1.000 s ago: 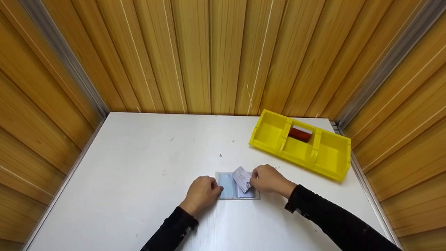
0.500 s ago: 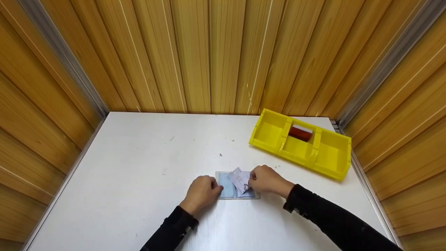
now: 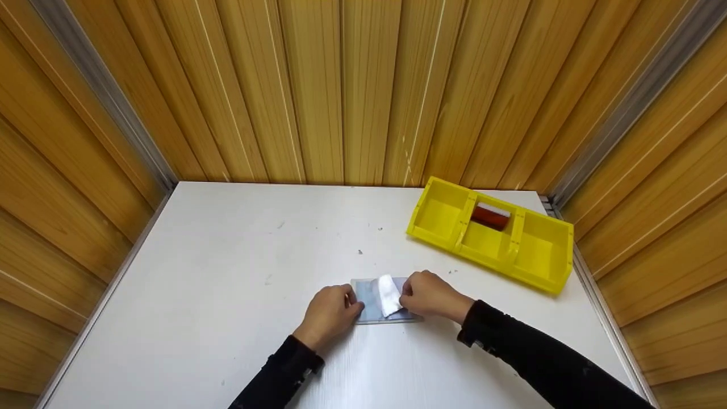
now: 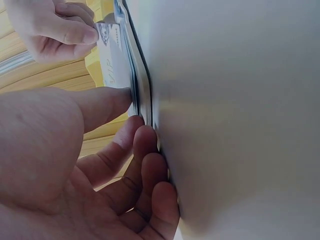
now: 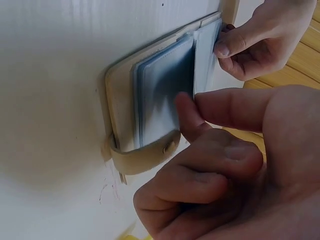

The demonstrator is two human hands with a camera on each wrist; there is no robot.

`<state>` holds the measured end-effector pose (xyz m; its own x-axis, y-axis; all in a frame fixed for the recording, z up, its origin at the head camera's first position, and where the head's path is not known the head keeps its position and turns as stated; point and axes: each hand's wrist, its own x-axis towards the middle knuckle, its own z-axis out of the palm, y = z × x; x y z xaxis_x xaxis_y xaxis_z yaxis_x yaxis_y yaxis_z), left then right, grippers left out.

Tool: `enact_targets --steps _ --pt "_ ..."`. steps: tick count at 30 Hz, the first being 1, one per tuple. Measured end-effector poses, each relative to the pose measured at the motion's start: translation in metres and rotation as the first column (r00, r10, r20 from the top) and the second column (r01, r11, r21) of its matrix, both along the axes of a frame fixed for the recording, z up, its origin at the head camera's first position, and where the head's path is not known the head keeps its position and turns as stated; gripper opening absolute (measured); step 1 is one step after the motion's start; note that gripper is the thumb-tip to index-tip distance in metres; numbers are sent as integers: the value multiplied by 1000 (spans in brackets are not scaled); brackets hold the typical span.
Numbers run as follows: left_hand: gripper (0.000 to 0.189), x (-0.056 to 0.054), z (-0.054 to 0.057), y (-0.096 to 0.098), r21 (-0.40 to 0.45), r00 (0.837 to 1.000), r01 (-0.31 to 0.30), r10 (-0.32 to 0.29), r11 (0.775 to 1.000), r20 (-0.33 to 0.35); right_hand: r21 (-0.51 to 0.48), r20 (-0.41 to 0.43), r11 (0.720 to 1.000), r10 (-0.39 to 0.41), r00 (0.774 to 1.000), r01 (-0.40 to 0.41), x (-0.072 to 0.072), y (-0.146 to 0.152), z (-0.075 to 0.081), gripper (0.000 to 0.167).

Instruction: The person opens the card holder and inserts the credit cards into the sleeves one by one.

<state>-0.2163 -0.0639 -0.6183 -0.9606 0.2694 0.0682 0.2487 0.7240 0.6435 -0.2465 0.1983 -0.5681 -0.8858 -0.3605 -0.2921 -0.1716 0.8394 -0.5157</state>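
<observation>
An open card holder (image 3: 368, 302) with clear bluish sleeves lies on the white table. The right wrist view shows its beige cover (image 5: 119, 92) and a strap (image 5: 145, 159) with a snap. My left hand (image 3: 329, 311) holds the holder's left edge, thumb on the sleeves and fingers curled at the rim. My right hand (image 3: 430, 294) pinches a card (image 3: 388, 295) between thumb and index finger, tilted over the right-hand sleeves. "VIP" is printed on the card (image 4: 111, 55) in the left wrist view. Seen from the right wrist, that card is almost edge-on.
A yellow tray (image 3: 494, 263) with three compartments stands at the back right of the table (image 3: 244, 255). In its middle compartment leans a dark red, white-edged block-like thing (image 3: 491, 217). Wood-patterned panels (image 3: 363, 91) enclose the table behind and at both sides.
My right hand has shifted slightly left with the card, which has turned so that its face now shines white. The left hand stays put on the card holder.
</observation>
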Motion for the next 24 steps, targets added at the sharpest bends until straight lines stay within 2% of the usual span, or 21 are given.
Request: enact_targets --steps 5,16,24 --pt "19 0 1 1 -9 1000 -9 9 1000 16 18 31 1000 1 1000 -2 0 -5 0 20" --pt "18 0 1 3 -21 998 -29 30 999 54 27 40 1000 -17 999 16 2 -16 -3 18" --pt "16 0 0 2 -29 999 -21 21 999 26 4 -15 998 56 998 -56 2 -20 -6 26"
